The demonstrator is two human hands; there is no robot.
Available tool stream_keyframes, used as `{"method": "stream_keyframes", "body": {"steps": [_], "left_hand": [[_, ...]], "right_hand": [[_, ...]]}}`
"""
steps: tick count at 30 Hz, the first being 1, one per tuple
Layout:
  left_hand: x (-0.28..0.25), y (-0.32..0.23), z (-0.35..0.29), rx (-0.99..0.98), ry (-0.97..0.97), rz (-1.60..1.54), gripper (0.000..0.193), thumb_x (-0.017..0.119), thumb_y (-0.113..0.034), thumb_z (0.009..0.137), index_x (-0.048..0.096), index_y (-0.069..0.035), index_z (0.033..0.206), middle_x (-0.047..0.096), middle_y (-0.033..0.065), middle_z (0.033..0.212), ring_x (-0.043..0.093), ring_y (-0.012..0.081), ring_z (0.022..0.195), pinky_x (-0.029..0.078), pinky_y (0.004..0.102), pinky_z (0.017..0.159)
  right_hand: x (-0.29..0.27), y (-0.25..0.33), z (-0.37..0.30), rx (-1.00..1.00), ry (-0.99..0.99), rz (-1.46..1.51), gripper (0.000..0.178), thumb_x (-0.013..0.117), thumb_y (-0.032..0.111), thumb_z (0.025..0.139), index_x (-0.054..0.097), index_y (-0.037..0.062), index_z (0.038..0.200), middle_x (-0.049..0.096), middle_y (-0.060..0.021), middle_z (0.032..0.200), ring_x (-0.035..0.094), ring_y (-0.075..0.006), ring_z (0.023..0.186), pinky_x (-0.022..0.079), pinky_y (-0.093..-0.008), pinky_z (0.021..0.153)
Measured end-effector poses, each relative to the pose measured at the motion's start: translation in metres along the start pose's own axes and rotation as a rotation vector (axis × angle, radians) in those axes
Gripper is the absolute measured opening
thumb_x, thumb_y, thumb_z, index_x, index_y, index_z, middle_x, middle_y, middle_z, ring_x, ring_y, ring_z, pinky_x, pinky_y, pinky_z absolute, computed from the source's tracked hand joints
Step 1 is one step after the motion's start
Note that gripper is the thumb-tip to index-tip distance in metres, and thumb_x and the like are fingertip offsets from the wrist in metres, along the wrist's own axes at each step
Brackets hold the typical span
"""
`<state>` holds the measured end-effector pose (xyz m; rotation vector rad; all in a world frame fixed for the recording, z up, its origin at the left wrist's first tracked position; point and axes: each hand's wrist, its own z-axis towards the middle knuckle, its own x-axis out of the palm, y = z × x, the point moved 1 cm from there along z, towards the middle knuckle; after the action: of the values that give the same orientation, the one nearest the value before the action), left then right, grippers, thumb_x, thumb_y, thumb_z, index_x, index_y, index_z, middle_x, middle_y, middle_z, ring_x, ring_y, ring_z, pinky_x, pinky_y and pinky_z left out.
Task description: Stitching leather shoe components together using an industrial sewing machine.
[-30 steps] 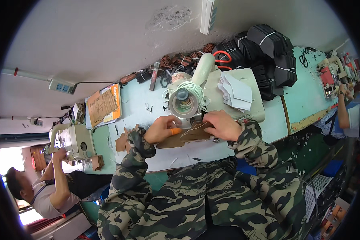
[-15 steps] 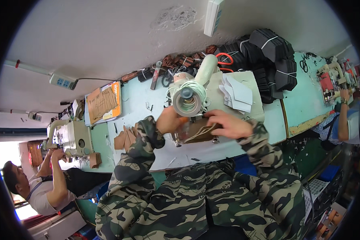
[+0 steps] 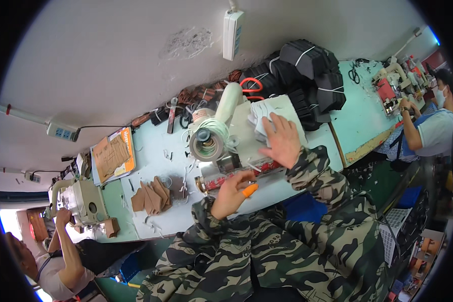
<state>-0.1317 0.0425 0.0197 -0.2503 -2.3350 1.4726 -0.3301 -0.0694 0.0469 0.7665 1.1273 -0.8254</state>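
My right hand [image 3: 283,142] is spread open, its fingertips over the stack of white-grey sheet pieces [image 3: 260,120] on the machine's pale bed; whether it presses on them I cannot tell. My left hand [image 3: 234,194] is curled at the front of the machine, an orange finger cover [image 3: 250,190] on one digit. Something small and shiny shows between its fingertips, too small to name. Between both hands lies the red and metal front [image 3: 221,180] of the sewing machine [image 3: 206,143], a coil of pale cord round its head. Brown cut pieces [image 3: 152,196] lie fanned on the left.
Bundles of black pieces [image 3: 312,63] and red-handled scissors [image 3: 251,84] are at the back. Brown sheets on an orange folder [image 3: 113,156] lie left. Co-workers sit at machines left [image 3: 80,199] and right [image 3: 400,90]. A blurred brown patch [image 3: 178,187] shows beside the fanned pieces.
The view has shifted to the right. The brown piece held at the machine is out of my hands. My right hand has moved up to the white pieces; my left has drawn toward me.
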Motion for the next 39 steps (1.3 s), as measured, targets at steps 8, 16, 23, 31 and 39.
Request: {"method": "stream_keyframes", "body": {"steps": [8, 16, 23, 31, 39], "left_hand": [[0.023, -0.025, 0.100, 0.068, -0.145, -0.588, 0.059, 0.049, -0.010, 0.097, 0.021, 0.003, 0.147, 0.039, 0.0231, 0.143, 0.046, 0.0323, 0.129, 0.046, 0.0514, 0.100], [0.030, -0.049, 0.092, 0.503, -0.442, 0.128, 0.094, 0.072, 0.000, 0.079, 0.014, -0.005, 0.153, 0.035, 0.0266, 0.147, 0.042, 0.0388, 0.134, 0.043, 0.0461, 0.105], [0.016, -0.032, 0.117, 0.658, -0.547, 0.870, 0.098, 0.081, -0.009, 0.070, 0.024, -0.003, 0.149, 0.027, 0.0296, 0.150, 0.035, 0.0467, 0.133, 0.035, 0.0459, 0.110], [0.023, -0.022, 0.116, 0.601, -0.526, 1.128, 0.105, 0.084, -0.018, 0.065, 0.023, 0.005, 0.148, 0.028, 0.0284, 0.149, 0.030, 0.0475, 0.136, 0.029, 0.0486, 0.113], [0.043, -0.044, 0.103, 0.720, -0.634, 1.128, 0.106, 0.088, -0.020, 0.061, 0.028, 0.006, 0.144, 0.034, 0.0296, 0.145, 0.036, 0.0445, 0.134, 0.034, 0.0465, 0.110]], "right_hand": [[0.031, -0.009, 0.016, -0.040, 0.038, -0.259, 0.082, 0.081, 0.023, 0.063, 0.045, 0.0023, 0.133, 0.058, -0.0149, 0.106, 0.061, -0.0327, 0.098, 0.051, -0.0414, 0.072], [-0.040, -0.086, 0.045, -0.024, 0.333, 0.633, 0.090, 0.076, 0.024, 0.064, 0.034, 0.0001, 0.139, 0.062, -0.0251, 0.118, 0.064, -0.0369, 0.104, 0.052, -0.0396, 0.089], [-0.020, -0.071, 0.034, -0.043, 0.319, 0.495, 0.083, 0.076, 0.029, 0.065, 0.039, 0.0044, 0.136, 0.063, -0.0213, 0.109, 0.062, -0.0421, 0.101, 0.051, -0.0464, 0.086], [-0.020, -0.067, 0.019, -0.117, 0.239, 0.354, 0.083, 0.080, 0.030, 0.064, 0.043, 0.0063, 0.134, 0.059, -0.0170, 0.111, 0.059, -0.0362, 0.106, 0.050, -0.0454, 0.087], [-0.005, -0.074, -0.006, -0.187, 0.141, 0.505, 0.063, 0.076, 0.020, 0.067, 0.052, 0.0090, 0.124, 0.059, -0.0116, 0.108, 0.058, -0.0339, 0.103, 0.050, -0.0456, 0.085]]}}
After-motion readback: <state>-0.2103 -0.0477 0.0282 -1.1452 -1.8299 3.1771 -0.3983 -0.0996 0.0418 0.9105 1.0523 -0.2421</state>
